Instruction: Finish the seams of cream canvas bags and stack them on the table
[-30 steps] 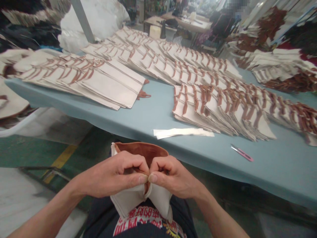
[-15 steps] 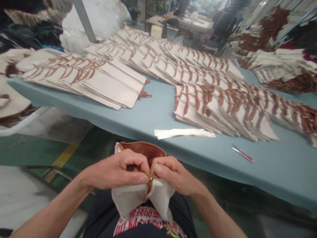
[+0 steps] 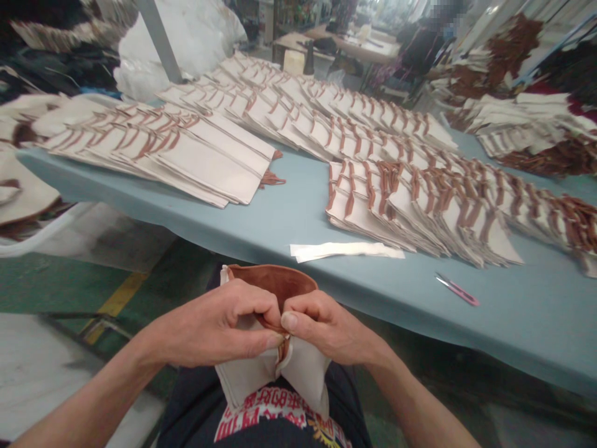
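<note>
Held close to my body is a cream fabric piece with a brown lining (image 3: 275, 281), likely a pouch or bag part; its exact kind does not show. My left hand (image 3: 228, 326) pinches its near edge between thumb and fingers. Right beside it, my right hand (image 3: 321, 323) pinches the same edge, with the two thumb tips almost meeting over a brown-trimmed seam. Below the hands, two cream flaps (image 3: 303, 373) hang apart in front of my dark shirt with red lettering. What lies between the fingertips is hidden.
On the blue-covered table (image 3: 298, 205) lie overlapping rows of cream pieces with brown trim (image 3: 186, 149), more rows to the right (image 3: 420, 205), white strips (image 3: 347, 250) and pink-handled thread snips (image 3: 457, 289). A person (image 3: 420, 43) is in the background.
My hands keep their pinch on the seam and have shifted very slightly, the thumbs pressing closer together. The fabric's upper edge has moved a little to the right.
</note>
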Tool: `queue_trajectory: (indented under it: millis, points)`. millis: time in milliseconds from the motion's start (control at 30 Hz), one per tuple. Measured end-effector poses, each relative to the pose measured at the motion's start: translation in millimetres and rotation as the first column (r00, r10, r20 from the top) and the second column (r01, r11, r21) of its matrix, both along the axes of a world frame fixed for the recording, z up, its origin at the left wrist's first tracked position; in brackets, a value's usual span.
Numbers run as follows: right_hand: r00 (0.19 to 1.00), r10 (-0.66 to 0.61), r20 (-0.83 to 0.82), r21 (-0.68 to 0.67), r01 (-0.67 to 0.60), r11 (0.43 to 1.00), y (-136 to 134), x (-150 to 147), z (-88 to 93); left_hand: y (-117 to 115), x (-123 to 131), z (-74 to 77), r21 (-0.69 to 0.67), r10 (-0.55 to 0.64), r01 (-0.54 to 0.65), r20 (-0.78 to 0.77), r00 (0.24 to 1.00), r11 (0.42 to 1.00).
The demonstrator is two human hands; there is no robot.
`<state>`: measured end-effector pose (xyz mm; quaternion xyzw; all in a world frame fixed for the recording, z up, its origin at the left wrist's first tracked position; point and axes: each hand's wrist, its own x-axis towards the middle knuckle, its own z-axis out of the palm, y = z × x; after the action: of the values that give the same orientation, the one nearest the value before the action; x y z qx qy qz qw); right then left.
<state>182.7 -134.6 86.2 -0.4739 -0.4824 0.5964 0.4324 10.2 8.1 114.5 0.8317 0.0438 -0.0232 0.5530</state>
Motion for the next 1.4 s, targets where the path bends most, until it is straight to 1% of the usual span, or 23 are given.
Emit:
queue_trajectory:
  millis: [100, 267, 367, 500, 600, 667, 767, 833, 867, 900, 967, 1000, 1033, 1067, 1100, 1200, 1233, 1300, 1400]
  points:
    - [0.998, -0.027, 0.052, 0.054, 0.024, 0.998, -1, 0, -0.1, 2, 0, 0.0, -0.022, -0.006, 0.006, -0.012, 1.0, 1.0]
    - [0.989, -0.041, 0.141, 0.083, 0.029, 0.996, -2, 0, 1.5, 1, 0, 0.3, 0.046, 0.035, -0.034, -0.018, 0.999, 0.998]
    - [0.983, -0.033, 0.182, 0.114, 0.013, 0.993, -2, -1, 4.0, 3, -1, -0.4, 0.039, 0.019, -0.017, -0.037, 0.999, 0.999]
    - [0.97, -0.082, 0.229, 0.218, 0.031, 0.975, -2, -5, 4.7, 9, -2, -5.3, -0.052, -0.044, 0.041, -0.06, 0.997, 0.998]
    - [0.945, -0.154, 0.289, 0.28, 0.07, 0.958, -3, -9, 4.4, 11, -4, -9.9, -0.137, -0.059, 0.057, -0.014, 0.998, 0.989]
    - [0.928, -0.211, 0.306, 0.36, 0.092, 0.928, -4, -12, 6.2, 9, -4, -10.9, -0.198, -0.03, 0.038, 0.045, 0.999, 0.979]
    - [0.894, -0.328, 0.306, 0.505, 0.14, 0.852, -6, -16, 13.3, 1, 0, -9.9, -0.323, 0.043, -0.01, 0.096, 0.994, 0.946]
    - [0.85, -0.416, 0.324, 0.574, 0.173, 0.8, -5, -18, 17.9, -5, 5, -10.9, -0.416, 0.102, -0.046, 0.111, 0.989, 0.908]
    - [0.813, -0.465, 0.35, 0.609, 0.179, 0.773, -4, -19, 18.8, -8, 8, -12.7, -0.451, 0.138, -0.072, 0.115, 0.984, 0.889]
    - [0.763, -0.519, 0.386, 0.649, 0.175, 0.741, -2, -19, 18.3, -10, 10, -15.4, -0.472, 0.182, -0.109, 0.112, 0.977, 0.875]
    - [0.628, -0.626, 0.462, 0.724, 0.141, 0.675, 1, -17, 12.3, -14, 15, -23.0, -0.477, 0.269, -0.197, 0.088, 0.959, 0.857]
    - [0.566, -0.666, 0.487, 0.749, 0.122, 0.651, 3, -16, 7.4, -14, 17, -27.2, -0.466, 0.302, -0.238, 0.066, 0.951, 0.852]
    - [0.528, -0.688, 0.498, 0.762, 0.112, 0.638, 4, -14, 1.7, -14, 18, -30.9, -0.451, 0.323, -0.269, 0.045, 0.945, 0.851]
    - [0.529, -0.688, 0.498, 0.759, 0.118, 0.64, 5, -12, -3.9, -13, 18, -33.9, -0.438, 0.333, -0.289, 0.025, 0.943, 0.851]
    - [0.561, -0.669, 0.488, 0.744, 0.134, 0.655, 6, -9, -8.9, -12, 18, -35.8, -0.426, 0.333, -0.297, 0.01, 0.943, 0.854]
    - [0.703, -0.56, 0.437, 0.668, 0.163, 0.726, 4, -3, -16.1, -7, 15, -34.5, -0.403, 0.29, -0.269, -0.01, 0.957, 0.875]
    - [0.737, -0.527, 0.423, 0.65, 0.158, 0.743, 2, -2, -15.7, -6, 13, -32.5, -0.401, 0.269, -0.251, -0.012, 0.963, 0.881]
    - [0.776, -0.478, 0.412, 0.633, 0.133, 0.762, -1, 0, -11.6, -4, 11, -28.5, -0.4, 0.231, -0.216, -0.009, 0.973, 0.891]
    - [0.796, -0.427, 0.429, 0.621, 0.083, 0.779, -6, 2, -2.8, -1, 7, -25.7, -0.392, 0.186, -0.171, -0.001, 0.983, 0.904]
